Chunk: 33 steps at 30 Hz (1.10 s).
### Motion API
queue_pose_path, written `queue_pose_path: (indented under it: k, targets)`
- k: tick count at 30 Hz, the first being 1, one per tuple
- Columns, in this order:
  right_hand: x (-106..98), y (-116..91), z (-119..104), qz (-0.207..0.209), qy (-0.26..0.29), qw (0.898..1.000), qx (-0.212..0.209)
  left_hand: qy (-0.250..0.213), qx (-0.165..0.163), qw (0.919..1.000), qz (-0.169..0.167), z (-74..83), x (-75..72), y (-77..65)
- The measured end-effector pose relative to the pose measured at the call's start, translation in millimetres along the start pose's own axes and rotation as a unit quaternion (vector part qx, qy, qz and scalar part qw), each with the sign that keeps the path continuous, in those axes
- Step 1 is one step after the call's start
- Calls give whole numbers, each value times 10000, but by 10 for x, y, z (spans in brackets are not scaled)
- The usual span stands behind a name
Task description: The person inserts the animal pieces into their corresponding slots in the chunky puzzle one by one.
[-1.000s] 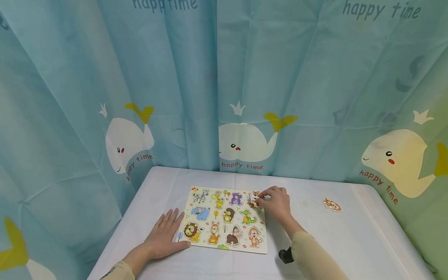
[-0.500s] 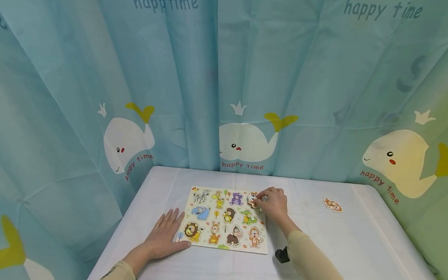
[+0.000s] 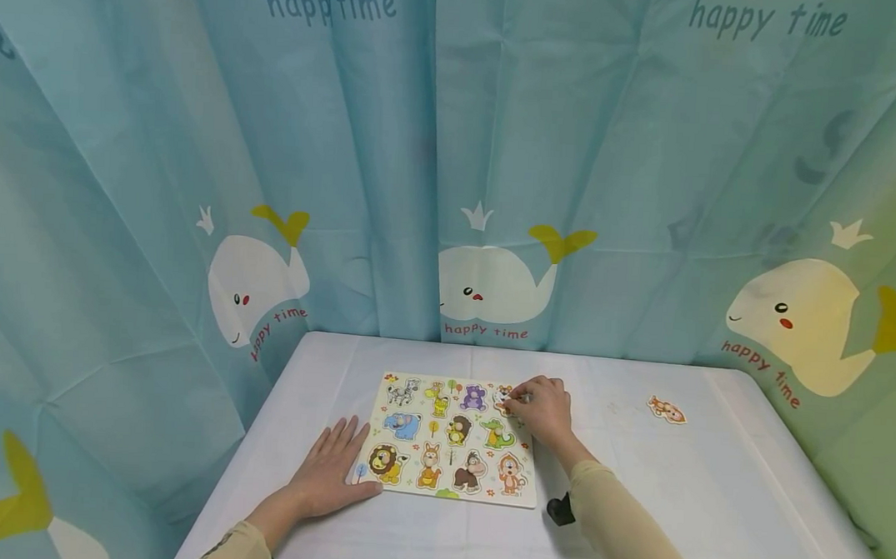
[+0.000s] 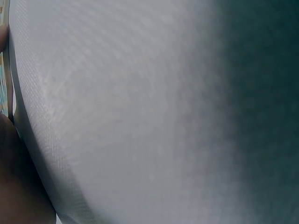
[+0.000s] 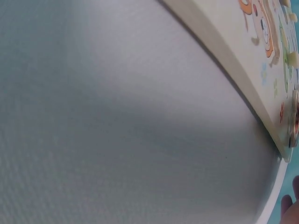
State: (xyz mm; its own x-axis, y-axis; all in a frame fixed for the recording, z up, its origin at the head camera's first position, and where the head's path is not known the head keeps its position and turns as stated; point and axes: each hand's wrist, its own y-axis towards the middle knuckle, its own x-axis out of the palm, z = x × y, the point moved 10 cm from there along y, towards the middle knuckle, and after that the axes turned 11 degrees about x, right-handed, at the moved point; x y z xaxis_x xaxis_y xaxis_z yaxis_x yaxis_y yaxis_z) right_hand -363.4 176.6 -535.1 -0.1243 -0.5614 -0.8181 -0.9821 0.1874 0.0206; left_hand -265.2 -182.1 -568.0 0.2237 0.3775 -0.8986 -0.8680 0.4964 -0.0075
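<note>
A pale puzzle board [image 3: 438, 496] with rows of cartoon animals lies on the white table. My right hand [image 3: 549, 411] pinches a tiger puzzle piece [image 3: 501, 396] between thumb and fingertips over the board's far right corner, hiding part of it. In the right wrist view the piece [image 5: 295, 119] shows edge-on at that corner, and fingers [image 5: 292, 212] enter at the lower right. My left hand [image 3: 330, 470] lies spread, its fingers and thumb at the board's left edge. Only bits of that hand [image 4: 18, 182] appear in the left wrist view.
A loose orange-and-white animal piece [image 3: 667, 410] lies on the table [image 3: 709, 491] to the right of the board. Small pegs [image 5: 293, 59] stick up from the board. A blue curtain [image 3: 392, 185] with whales hangs right behind the table.
My right hand has shifted slightly left, bringing the tiger piece into line with its spot in the top right corner of the board. My left hand stays where it was.
</note>
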Motion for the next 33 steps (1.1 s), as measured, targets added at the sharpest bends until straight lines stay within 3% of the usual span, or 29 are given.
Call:
queue_pose_path:
  k: [10,22,33]
  targets:
    - [27,9,33,-8,28,10000,65,33,-61,9998,-179,25,-16,-4]
    - [25,10,15,49,62,10000,56,-25,87,9999,130,11,-12,-7]
    - [31,19,15,-2,52,9999,139,67,-38,9999,91,-69,45,-3]
